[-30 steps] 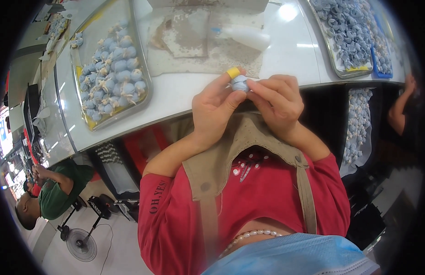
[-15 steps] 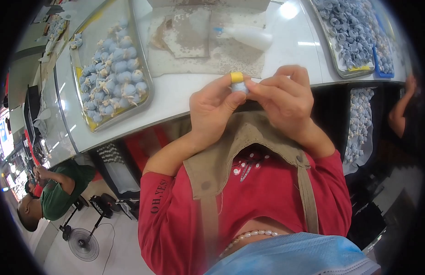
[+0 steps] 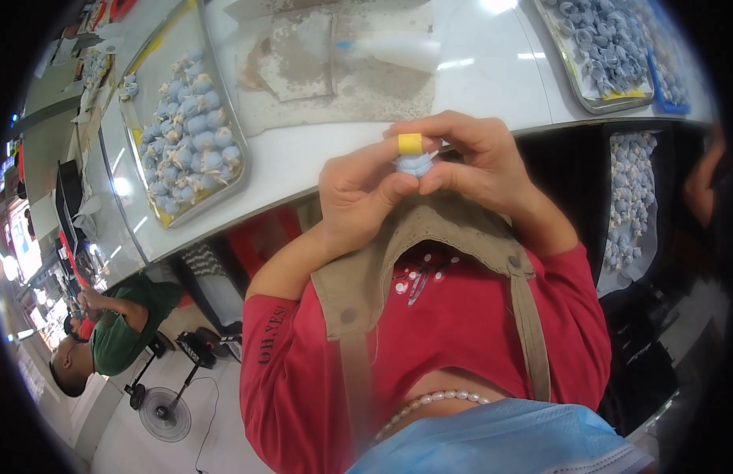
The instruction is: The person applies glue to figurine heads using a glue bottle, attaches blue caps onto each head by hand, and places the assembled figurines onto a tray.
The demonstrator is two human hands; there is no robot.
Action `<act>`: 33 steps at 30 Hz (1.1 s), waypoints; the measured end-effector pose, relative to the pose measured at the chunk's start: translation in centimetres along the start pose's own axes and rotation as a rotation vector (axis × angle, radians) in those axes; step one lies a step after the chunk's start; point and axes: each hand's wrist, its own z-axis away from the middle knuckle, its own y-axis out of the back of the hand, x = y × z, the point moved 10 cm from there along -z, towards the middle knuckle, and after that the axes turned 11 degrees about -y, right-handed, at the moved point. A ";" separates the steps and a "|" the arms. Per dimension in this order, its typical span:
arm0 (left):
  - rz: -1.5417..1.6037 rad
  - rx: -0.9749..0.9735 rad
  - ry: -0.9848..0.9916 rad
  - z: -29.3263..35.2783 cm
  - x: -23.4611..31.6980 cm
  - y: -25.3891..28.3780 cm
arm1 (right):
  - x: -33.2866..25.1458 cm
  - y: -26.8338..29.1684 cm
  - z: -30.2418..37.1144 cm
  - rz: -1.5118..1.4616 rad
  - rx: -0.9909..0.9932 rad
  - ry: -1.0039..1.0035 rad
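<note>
While pinched between left hand [image 3: 358,197] and right hand [image 3: 477,162] above counter [image 3: 303,162] edge, small blue ball [image 3: 415,164] best shaped by even fingertip pressure; both grips clenched on ball.

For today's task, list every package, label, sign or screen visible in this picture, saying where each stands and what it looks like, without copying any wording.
White squeeze bottle: lying on its side on the stained mat, blue-tipped, no label visible.
Print on the red sleeve: small dark lettering on the person's own left upper arm.
Bright panels: far left edge, perhaps signs or screens, too blurred to tell.
No boxed packages seen.
</note>
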 end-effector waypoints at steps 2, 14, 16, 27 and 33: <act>-0.034 -0.022 -0.007 -0.3 0.3 -0.3 | 0.1 0.2 0.2 -0.012 0.000 -0.002; -0.017 -0.029 0.032 -0.6 2.6 -0.5 | -1.9 -0.7 0.1 -0.251 -0.066 0.164; -0.111 -0.018 0.014 0.1 3.5 1.6 | -1.4 -2.6 -1.1 -0.043 -0.108 0.052; -1.703 0.428 -0.059 -6.3 14.1 32.2 | -3.2 -0.5 -2.0 0.207 0.317 0.110; -1.898 0.511 0.209 -9.6 13.5 42.5 | -5.1 3.4 -0.8 0.412 0.626 0.085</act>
